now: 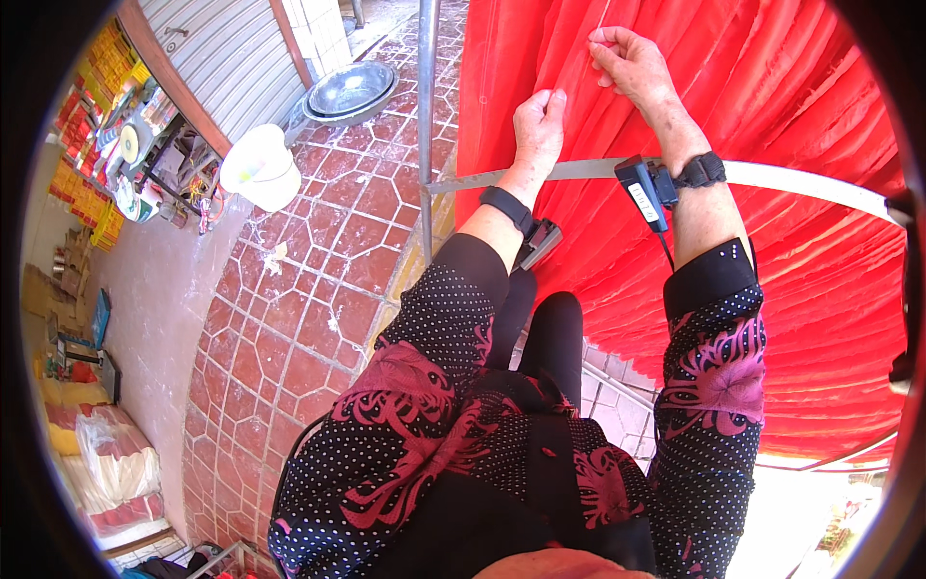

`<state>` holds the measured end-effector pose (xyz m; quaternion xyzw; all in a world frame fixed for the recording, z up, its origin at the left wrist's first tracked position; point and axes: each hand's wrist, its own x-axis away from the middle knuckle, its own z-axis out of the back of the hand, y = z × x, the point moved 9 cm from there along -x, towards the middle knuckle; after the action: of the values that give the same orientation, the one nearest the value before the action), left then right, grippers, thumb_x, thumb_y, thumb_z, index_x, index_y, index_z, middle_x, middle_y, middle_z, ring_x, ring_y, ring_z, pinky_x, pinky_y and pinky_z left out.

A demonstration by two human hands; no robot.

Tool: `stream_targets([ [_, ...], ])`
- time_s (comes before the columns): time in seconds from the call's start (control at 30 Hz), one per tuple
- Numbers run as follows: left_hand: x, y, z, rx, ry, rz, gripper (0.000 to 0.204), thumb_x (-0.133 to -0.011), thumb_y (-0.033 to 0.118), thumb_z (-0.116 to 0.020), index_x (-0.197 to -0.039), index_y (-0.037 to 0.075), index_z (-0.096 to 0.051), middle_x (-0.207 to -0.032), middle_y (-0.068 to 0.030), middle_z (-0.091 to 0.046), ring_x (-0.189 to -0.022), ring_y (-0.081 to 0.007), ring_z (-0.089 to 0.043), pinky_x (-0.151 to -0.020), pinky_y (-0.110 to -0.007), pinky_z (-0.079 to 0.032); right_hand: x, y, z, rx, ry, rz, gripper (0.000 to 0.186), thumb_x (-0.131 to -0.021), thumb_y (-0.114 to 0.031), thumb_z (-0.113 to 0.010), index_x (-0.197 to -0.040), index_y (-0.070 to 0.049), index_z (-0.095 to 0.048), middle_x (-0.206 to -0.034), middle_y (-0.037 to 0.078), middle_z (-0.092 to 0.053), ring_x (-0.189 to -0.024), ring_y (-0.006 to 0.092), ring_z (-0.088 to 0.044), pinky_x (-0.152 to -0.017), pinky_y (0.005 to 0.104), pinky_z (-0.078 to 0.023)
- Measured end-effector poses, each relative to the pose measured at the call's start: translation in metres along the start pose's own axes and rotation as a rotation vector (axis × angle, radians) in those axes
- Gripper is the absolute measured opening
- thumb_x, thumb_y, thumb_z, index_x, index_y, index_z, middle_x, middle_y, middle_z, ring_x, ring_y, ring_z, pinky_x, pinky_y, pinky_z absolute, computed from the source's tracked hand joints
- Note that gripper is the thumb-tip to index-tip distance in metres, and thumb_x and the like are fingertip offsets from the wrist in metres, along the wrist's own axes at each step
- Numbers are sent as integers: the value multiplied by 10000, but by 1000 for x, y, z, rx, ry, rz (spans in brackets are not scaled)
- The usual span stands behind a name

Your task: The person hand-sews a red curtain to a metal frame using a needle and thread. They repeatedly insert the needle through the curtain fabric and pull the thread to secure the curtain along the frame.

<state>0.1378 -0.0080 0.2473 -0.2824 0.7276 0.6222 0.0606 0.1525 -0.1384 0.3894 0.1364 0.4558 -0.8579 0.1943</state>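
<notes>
Bright red gathered cloth (810, 280) spreads in long folds before me and to my right. Over its upper left part, my left hand (540, 130) is closed, thumb against the bent fingers; whatever it pinches is too small to make out. Farther away and a little to the right, my right hand (632, 69) has its thumb and forefinger pinched together. A thin pale thread (604, 13) runs up from these fingertips across the red cloth. Each wrist wears a black strap with a small device.
A curved pale metal bar (791, 179) crosses beneath my forearms and meets an upright metal pole (427, 87). To the left, a white bucket (260, 169) and dark round basins (352, 92) stand on red tiles (289, 318). Goods fill shelves (92, 164) at far left.
</notes>
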Motion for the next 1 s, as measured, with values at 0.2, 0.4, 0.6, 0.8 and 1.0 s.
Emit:
stream_targets([
  [0.2,-1,-2,-1,30,3,5,246,-982,188,-566,-796,34,-613,-707,80,-495,-678,-34,-414,-590,-246,-372,-3,8,-1,1,-14,-69,223,-916,-236,-645,-1040,-51,-659,-786,31,-680,-635,93,-627,-614,249,-529],
  [0.4,0,-2,3,69,14,15,264,-984,200,-568,-770,48,-580,-698,80,-464,-666,-36,-389,-575,-253,-354,0,0,-4,-27,-56,-24,217,-923,-266,-638,-1021,-73,-655,-783,15,-663,-630,89,-621,-571,247,-505],
  [0.6,-1,-6,4,88,17,18,278,-981,210,-583,-750,57,-567,-696,82,-442,-662,-31,-368,-563,-246,-336,0,9,-12,87,-124,-72,219,-947,-334,-631,-1064,-150,-628,-826,-25,-674,-620,36,-592,-517,183,-433],
  [0.8,-3,-13,3,91,18,6,279,-979,216,-590,-753,53,-576,-691,86,-447,-655,-25,-365,-556,-241,-329,-1,16,-16,87,-189,-125,202,-954,-327,-620,-1071,-162,-624,-805,-36,-672,-617,33,-588,-516,178,-431],
  [1.0,-1,-12,2,64,16,13,295,-976,216,-595,-736,46,-583,-671,84,-438,-642,-29,-357,-544,-246,-324,-1,18,-15,66,-180,-62,189,-953,-325,-624,-1063,-171,-627,-801,-42,-668,-618,25,-589,-516,172,-433],
])
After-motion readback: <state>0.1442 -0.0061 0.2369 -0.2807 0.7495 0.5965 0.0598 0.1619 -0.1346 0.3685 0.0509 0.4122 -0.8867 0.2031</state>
